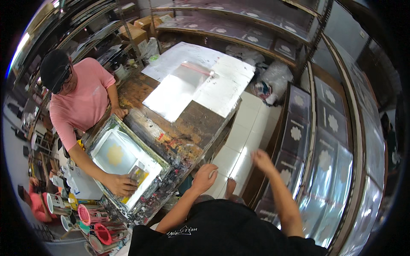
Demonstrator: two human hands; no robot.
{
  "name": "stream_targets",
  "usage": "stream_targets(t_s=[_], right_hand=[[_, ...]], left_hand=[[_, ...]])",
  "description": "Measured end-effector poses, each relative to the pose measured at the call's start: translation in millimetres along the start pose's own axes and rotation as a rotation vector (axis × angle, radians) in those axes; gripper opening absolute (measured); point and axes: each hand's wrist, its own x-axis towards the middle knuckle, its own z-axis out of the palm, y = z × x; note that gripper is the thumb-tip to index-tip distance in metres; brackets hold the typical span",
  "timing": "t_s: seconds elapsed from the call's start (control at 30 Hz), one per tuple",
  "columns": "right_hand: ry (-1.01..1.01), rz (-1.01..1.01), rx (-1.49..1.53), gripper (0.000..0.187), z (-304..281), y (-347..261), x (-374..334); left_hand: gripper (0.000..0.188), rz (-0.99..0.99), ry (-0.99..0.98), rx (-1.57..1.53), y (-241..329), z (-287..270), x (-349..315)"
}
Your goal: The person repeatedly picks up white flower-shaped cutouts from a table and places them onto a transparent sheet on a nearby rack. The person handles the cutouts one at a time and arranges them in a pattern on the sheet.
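1. Head view: left hand [204, 179] hung curled beside worktable [205, 123] edge, grip unclear; right hand [262, 160] blurred, couldn't tell
2. Flower-printed sheets [296, 133] lay on rack [314, 111], right of right hand (nearer), row running away lengthwise
3. Tiled floor [234, 138] between table and rack gave moving room

Right hand [263, 161] blurry and indistinct

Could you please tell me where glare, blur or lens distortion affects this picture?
In the head view, glare brightens the floor tiles and the shiny sheets on the right-hand rack; also in the head view, the right hand looks slightly smeared, while the left hand seems clearer; toward the head view's rim, the rack's edges bow and the corners fall to black.
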Motion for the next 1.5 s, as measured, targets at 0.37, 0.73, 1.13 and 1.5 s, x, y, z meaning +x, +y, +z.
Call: stream_targets(t_s=[0.37,0.73,1.13,1.5], right_hand=[[-0.128,0.771,0.575,0.009,2,252,-87],[-0.010,0.424,0.092,0.008,-68,160,84],[-0.476,0.270,-0.496,0.027,-46,217,56],[-0.337,0.400,-0.329,0.031,-71,225,82]], left_hand=[[0.059,-0.207,0.153,0.573,-26,12,66],[0.066,-0.271,0.225,0.687,-23,33,71],[0.065,-0.305,0.240,0.592,-19,31,71],[0.057,-0.366,0.206,0.519,-18,24,74]])
